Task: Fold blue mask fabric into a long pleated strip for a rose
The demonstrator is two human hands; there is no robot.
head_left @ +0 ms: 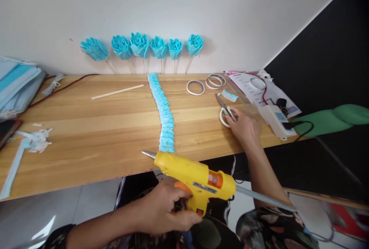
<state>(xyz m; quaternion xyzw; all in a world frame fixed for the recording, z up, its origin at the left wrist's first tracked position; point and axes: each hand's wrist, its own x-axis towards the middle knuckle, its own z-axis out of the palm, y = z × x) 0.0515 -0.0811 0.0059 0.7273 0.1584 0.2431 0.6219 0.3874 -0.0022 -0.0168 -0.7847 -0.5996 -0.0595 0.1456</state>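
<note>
My left hand point(170, 206) is wrapped round the grip of a yellow hot glue gun point(184, 170), whose metal nozzle points left over the table's front edge. A glue stick point(259, 197) sticks out of the gun's back. On the right, my right hand point(245, 127) grips the white-handled scissors point(225, 114), their blades pointing away from me. Just beyond the blades lies a small light-blue piece point(229, 95). Between my hands and the wall runs a pleated blue strip point(165, 114), its near end close to the glue gun.
Several blue flowers point(140, 45) on thin sticks lean against the wall. A pale stick point(117, 92) and tape rolls point(195, 87) lie on the wooden table point(123, 126). Blue-white sheets point(17, 87) and scraps point(39, 140) are at left; a white power strip point(278, 122) sits at right.
</note>
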